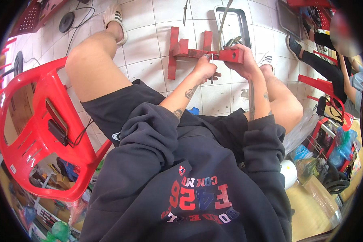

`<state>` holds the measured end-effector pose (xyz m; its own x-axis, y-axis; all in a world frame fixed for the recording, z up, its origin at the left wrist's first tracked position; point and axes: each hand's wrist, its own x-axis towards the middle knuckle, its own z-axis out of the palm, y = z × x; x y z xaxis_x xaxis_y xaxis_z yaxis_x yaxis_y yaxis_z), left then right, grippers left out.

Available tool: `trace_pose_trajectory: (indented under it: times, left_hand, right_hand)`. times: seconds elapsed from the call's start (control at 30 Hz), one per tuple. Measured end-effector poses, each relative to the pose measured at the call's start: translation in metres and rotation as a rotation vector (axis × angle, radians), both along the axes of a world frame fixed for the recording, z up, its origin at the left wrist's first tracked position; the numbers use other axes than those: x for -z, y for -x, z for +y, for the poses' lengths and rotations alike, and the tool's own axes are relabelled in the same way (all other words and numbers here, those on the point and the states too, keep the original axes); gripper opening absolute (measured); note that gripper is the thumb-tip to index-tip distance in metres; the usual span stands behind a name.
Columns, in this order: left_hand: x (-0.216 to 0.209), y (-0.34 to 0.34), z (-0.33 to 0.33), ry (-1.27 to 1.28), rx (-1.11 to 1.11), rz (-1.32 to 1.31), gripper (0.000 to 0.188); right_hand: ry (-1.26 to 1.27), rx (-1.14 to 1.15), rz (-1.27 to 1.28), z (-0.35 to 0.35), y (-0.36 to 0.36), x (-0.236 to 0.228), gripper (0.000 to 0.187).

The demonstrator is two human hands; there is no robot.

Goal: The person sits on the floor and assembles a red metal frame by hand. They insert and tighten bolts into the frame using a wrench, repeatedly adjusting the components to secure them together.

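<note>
Dark sweatshirt below; upper centre, our right hand clamps the red metal frame, left hand pinching a small tool against it, work unfinished.

Red metal bracket frame is held above white tiled floor; grey metal tray behind it, red plastic chair at left.
</note>
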<state>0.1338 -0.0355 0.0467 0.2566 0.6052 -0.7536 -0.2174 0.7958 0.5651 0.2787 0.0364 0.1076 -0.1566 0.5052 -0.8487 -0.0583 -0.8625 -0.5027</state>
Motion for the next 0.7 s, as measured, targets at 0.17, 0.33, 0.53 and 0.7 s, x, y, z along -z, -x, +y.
trace_pose_trajectory:
  times: [0.17, 0.33, 0.53, 0.7]
  left_hand:
    - [-0.013, 0.003, 0.007, -0.031, -0.035, -0.036, 0.059]
    - [-0.011, 0.0, 0.009, -0.052, 0.032, -0.033, 0.058]
    - [-0.014, -0.011, 0.006, -0.069, 0.042, -0.009, 0.054]
    - [0.005, -0.01, 0.011, -0.158, -0.035, -0.108, 0.044]
  right_hand:
    - [-0.034, -0.029, -0.065, 0.0, -0.001, -0.006, 0.022]
    - [-0.061, -0.067, -0.065, 0.0, 0.0, -0.01, 0.021]
    - [-0.04, -0.136, -0.019, 0.007, -0.014, 0.008, 0.033]
    - [-0.271, -0.206, 0.094, 0.006, -0.021, 0.04, 0.035]
